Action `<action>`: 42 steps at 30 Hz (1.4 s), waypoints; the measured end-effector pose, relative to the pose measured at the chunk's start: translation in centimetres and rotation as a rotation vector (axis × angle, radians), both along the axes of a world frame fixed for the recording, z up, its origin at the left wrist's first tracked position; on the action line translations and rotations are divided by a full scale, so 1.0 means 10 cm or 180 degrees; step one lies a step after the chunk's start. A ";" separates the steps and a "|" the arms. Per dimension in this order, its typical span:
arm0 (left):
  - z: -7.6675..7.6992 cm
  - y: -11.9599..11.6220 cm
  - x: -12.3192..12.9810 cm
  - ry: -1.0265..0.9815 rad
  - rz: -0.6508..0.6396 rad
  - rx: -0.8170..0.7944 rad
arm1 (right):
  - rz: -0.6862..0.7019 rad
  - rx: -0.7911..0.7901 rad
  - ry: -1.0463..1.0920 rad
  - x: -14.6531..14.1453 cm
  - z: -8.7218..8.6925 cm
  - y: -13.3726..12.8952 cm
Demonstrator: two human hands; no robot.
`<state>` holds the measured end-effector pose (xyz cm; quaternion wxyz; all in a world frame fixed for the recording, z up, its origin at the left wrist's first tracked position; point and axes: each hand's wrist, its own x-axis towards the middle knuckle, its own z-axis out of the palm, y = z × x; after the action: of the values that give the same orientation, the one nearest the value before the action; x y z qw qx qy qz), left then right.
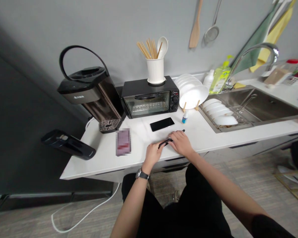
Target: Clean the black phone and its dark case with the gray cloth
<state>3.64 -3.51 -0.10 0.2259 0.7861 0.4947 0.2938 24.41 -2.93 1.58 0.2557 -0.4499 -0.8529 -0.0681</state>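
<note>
Both of my hands are on a slim black object (166, 142) just above the front of the white countertop; its kind is not clear, as my fingers cover much of it. My left hand (153, 154), with a watch (142, 174) on the wrist, grips its near-left end. My right hand (180, 142) is closed over the other end, and a dark tip shows past the fingers. Behind them a black smartphone (162, 124) lies flat. A small white bottle with a blue label (184, 118) stands to the phone's right. Left of my hands lies a blurred-out purplish rectangle (123, 142).
A toaster oven (149, 99) carries a white chopstick holder (156, 69). Left of it stands a black drinks dispenser (89, 96); a dark flask-like object (69, 144) is at the counter's left edge. Racked plates (195, 96) and a sink (270, 102) with bowls are rightward.
</note>
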 end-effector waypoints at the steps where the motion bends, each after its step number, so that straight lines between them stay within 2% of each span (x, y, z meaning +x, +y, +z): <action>1: 0.02 0.00 0.01 -0.0043 0.0016 0.0004 | -0.0217 -0.0007 0.0027 0.11 0.00 0.07; 3: 0.04 -0.01 0.03 -0.0074 0.0084 0.0005 | -0.0573 0.0009 0.0216 0.19 0.00 0.15; 6: 0.02 0.00 0.03 -0.0037 0.0170 0.0033 | -0.0827 0.0162 0.0721 -0.06 -0.04 0.09; 8: -0.03 0.02 0.01 0.0062 0.0150 0.0035 | -0.0648 0.0183 0.0917 -0.38 -0.06 -0.06; 10: -0.08 0.05 -0.02 0.0235 0.0142 -0.0020 | -0.0232 0.0027 0.0862 -0.65 -0.07 -0.22; 12: -0.11 0.06 -0.03 0.0381 0.0169 -0.0087 | 0.0183 -0.0110 0.0651 -0.75 -0.07 -0.32; 15: -0.07 0.05 -0.02 0.0362 0.0150 -0.0104 | 0.0395 -0.0106 0.0280 -0.53 -0.04 -0.26; 18: 0.01 0.02 0.03 0.0077 0.0129 -0.0048 | -0.0051 -0.0109 0.0189 -0.11 0.01 0.00; 20: 0.05 0.00 0.06 -0.0030 0.0199 -0.0059 | -0.0395 -0.0144 0.0289 0.05 0.04 0.14; 22: 0.06 0.00 0.07 -0.0011 0.0261 -0.0087 | -0.0645 -0.0109 0.0515 0.01 0.05 0.18; 25: 0.01 0.02 0.05 0.0041 0.0264 -0.0102 | -0.0728 0.0015 0.0967 -0.38 0.03 -0.02; 28: -0.07 0.06 0.02 0.0146 0.0266 -0.0182 | 0.0093 -0.0151 0.0870 -0.81 0.00 -0.32; 30: -0.11 0.07 0.00 0.0219 0.0233 -0.0213 | 0.0529 -0.0264 0.0692 -0.91 0.00 -0.41; 33: -0.10 0.05 -0.01 0.0257 0.0134 -0.0165 | 0.0518 -0.0262 0.0476 -0.69 0.00 -0.28; 36: -0.04 0.01 0.01 0.0107 0.0151 -0.0024 | 0.0243 -0.0165 0.0267 -0.22 0.01 0.01; 39: 0.03 -0.01 0.05 0.0029 0.0259 -0.0010 | -0.0090 -0.0055 0.0351 0.16 0.00 0.23; 42: 0.04 -0.01 0.07 0.0035 0.0329 -0.0008 | -0.0428 0.0062 0.0672 0.17 -0.03 0.23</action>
<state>4.35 -3.59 0.32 0.2088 0.7608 0.5362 0.3001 26.07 -0.66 1.25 0.3433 -0.5083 -0.7885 -0.0457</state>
